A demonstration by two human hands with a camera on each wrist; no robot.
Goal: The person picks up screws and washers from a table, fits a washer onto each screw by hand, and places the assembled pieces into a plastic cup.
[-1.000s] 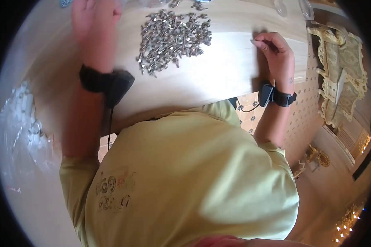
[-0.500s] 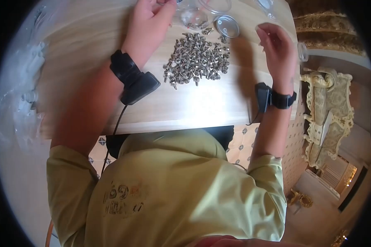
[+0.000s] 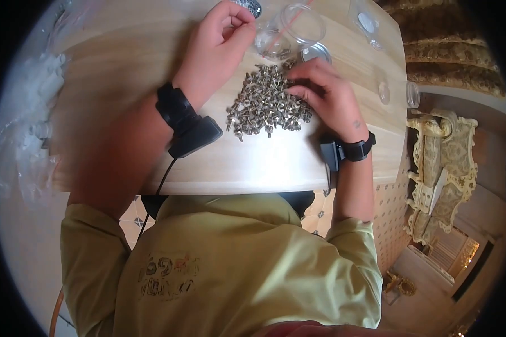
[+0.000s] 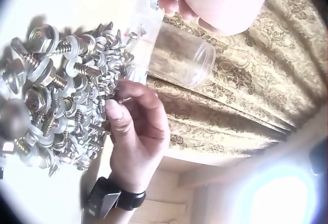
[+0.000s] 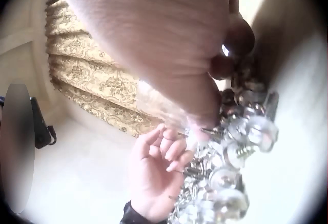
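Note:
A heap of hex-head screws with washers (image 3: 264,106) lies on the wooden table (image 3: 118,73), shown large in the left wrist view. My right hand (image 3: 331,95) reaches into the heap's right side, thumb and fingers curled among the screws; I cannot tell whether a screw is pinched there. Beyond the heap's left edge my left hand (image 3: 216,48) hovers with fingers loosely curled. The right wrist view shows nothing in the palm of that left hand (image 5: 154,180). Beside its fingertips is a patch of small silvery pieces (image 3: 249,7), partly hidden by the hand.
Behind the heap lie a clear plastic jar (image 3: 302,40) and a round lid (image 3: 316,53). A clear bag with a white disc (image 3: 366,25) is at the back right. Plastic wrapping (image 3: 31,118) covers the left side. Another clear jar (image 3: 412,95) shows by the table's right edge.
My right hand has come leftward from the table's right side into the screw heap. Since a second ago my left hand has moved right, towards the jar, and stays there. The head view has shifted.

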